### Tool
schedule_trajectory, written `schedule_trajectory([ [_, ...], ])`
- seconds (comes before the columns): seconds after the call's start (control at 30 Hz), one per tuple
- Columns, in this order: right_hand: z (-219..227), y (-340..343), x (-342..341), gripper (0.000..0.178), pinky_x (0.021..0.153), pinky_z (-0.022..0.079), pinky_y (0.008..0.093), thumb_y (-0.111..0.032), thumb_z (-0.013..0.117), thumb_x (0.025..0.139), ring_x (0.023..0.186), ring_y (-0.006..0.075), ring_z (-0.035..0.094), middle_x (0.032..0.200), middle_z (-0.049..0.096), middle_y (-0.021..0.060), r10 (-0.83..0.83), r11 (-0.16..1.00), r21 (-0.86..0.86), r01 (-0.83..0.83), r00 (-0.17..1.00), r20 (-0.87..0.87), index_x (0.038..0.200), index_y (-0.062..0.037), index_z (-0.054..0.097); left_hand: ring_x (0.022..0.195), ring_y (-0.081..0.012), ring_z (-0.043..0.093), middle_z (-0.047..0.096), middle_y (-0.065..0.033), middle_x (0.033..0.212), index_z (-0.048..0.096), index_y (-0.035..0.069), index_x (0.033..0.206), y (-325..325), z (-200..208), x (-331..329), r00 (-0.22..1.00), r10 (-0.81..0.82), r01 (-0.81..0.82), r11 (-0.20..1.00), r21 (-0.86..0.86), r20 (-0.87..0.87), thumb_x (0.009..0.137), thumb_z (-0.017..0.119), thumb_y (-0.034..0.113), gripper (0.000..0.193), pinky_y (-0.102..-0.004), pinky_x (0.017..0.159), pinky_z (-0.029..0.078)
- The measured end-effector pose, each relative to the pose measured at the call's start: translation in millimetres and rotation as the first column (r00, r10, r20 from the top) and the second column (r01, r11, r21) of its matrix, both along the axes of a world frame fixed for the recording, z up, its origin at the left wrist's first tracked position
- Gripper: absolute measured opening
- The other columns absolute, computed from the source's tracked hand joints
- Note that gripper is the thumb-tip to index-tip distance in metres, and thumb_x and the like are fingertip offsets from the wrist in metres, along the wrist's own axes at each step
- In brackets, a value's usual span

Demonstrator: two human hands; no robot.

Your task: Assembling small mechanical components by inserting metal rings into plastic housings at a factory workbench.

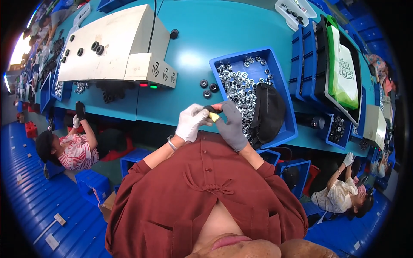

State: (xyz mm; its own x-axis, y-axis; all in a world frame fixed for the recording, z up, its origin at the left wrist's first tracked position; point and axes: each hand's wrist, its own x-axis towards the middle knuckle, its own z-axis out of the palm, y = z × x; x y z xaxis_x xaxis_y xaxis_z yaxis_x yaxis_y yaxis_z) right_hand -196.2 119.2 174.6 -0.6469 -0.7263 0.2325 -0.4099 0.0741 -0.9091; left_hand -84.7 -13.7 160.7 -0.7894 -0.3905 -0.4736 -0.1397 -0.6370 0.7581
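In front of my chest, my left hand (190, 123) in a white glove and my right hand (231, 130) in a grey glove meet with fingers closed. Between their fingertips is a small black ring-shaped part (209, 109), partly hidden by the fingers. Yellow material (214, 116) covers the right thumb tip, and a bare fingertip shows above it. Just beyond the hands, several black wheels (206, 93) with metal centres lie on the teal table. A blue bin (270, 55) to the right holds many shiny metal parts (237, 81) and a black pouch (270, 112).
A cream machine (107, 43) stands at left, with black rings on top. Blue crates (303, 64) and a green-and-white bag (344, 73) in a black tray are at right. A white tray (297, 13) sits far back. Co-workers sit on both sides.
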Motion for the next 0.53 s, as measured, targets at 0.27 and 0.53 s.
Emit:
schedule_trajectory([
  [0.27,2,7,-3,0.04,0.083,0.047,0.031,-0.003,0.063,0.078,0.093,0.0211,0.059,0.099,0.058,0.0099,0.133,0.991,-0.043,-0.126,0.96,0.247,0.118,0.0013,0.063,0.068,-0.0156,0.062,0.064,-0.0104,0.089,0.059,-0.005,0.111,-3,-4,6,0.996,-0.062,0.049,0.979,0.198,0.057,0.096,0.063,0.017,0.026,-0.0304,0.063,0.054],
  [0.53,-8,17,-2,0.04,0.087,0.045,0.0294,-0.008,0.067,0.08,0.098,0.0184,0.056,0.102,0.057,0.0062,0.163,0.984,0.025,-0.177,0.944,0.288,0.12,-0.0021,0.064,0.07,-0.0158,0.063,0.064,-0.01,0.092,0.061,-0.002,0.109,-2,-12,11,0.973,-0.214,0.198,0.967,0.161,0.091,0.095,0.064,0.018,0.025,-0.0285,0.058,0.05],
])
